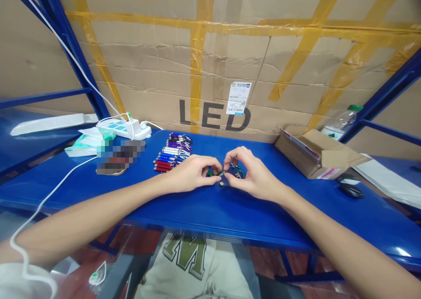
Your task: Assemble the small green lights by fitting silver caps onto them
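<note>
My left hand (194, 172) and my right hand (248, 174) meet over the middle of the blue table (210, 207). Both pinch a small green keychain flashlight (215, 173) between their fingertips, left on the body, right at its end by a green clip (239, 172). A tiny round part (222, 183) lies on the table just below the fingers. A pile of small keychain flashlights (173, 153), purple, blue, silver and red, lies just behind my left hand.
An open cardboard box (315, 156) stands at the right, with a black mouse (351, 189) beside it and a plastic bottle (342, 121) behind. A white power strip (126, 128), a tissue pack (88, 143) and a blurred object (120, 156) sit at the left. A taped cardboard wall (210, 58) backs the table.
</note>
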Tool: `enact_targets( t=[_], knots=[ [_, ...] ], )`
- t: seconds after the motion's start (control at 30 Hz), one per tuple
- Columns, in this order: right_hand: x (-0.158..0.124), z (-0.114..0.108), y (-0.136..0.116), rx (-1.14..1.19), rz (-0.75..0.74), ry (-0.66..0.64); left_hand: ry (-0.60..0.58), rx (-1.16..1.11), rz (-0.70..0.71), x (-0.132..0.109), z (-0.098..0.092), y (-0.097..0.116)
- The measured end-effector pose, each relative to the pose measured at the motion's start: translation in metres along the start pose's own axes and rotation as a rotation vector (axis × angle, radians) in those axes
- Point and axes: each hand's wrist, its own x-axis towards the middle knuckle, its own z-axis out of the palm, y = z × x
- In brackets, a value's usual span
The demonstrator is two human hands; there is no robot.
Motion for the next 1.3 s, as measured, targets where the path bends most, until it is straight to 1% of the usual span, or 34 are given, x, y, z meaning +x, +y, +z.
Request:
enact_targets(
  t=[0.27,0.7,0.77,0.87,1.0,1.07,1.2,1.3],
  knots=[
    [0.0001,0.0003,-0.0022,0.027,0.013,0.003,-0.006,-0.004,-0.002,-0.0006,-0.0003,0.0001],
    [0.0,0.0012,-0.0018,0.03,-0.019,0.022,-0.01,-0.094,-0.068,0.0003,0.001,-0.0004],
    [-0.0004,0.0015,-0.0009,0.045,-0.022,0.034,0.011,-0.097,-0.066,0.0008,0.0008,-0.0009],
    [-0.0008,0.0021,0.0014,0.067,-0.019,0.069,0.072,-0.084,-0.029,0.0014,0.0003,-0.0012],
    [0.0006,0.002,0.0043,0.02,0.019,0.113,0.138,-0.062,0.004,0.0019,0.0,-0.0005],
    [0.0014,0.0015,0.0047,-0.022,0.045,0.059,0.166,-0.055,-0.017,0.0022,-0.0002,-0.0002],
    [0.0013,0.0014,0.0031,-0.102,0.077,-0.177,0.222,-0.044,-0.103,0.0032,-0.0013,-0.0003],
    [0.0004,0.0033,0.0019,-0.1,0.094,-0.29,0.274,-0.044,-0.141,0.004,-0.0025,-0.0014]
  ],
)
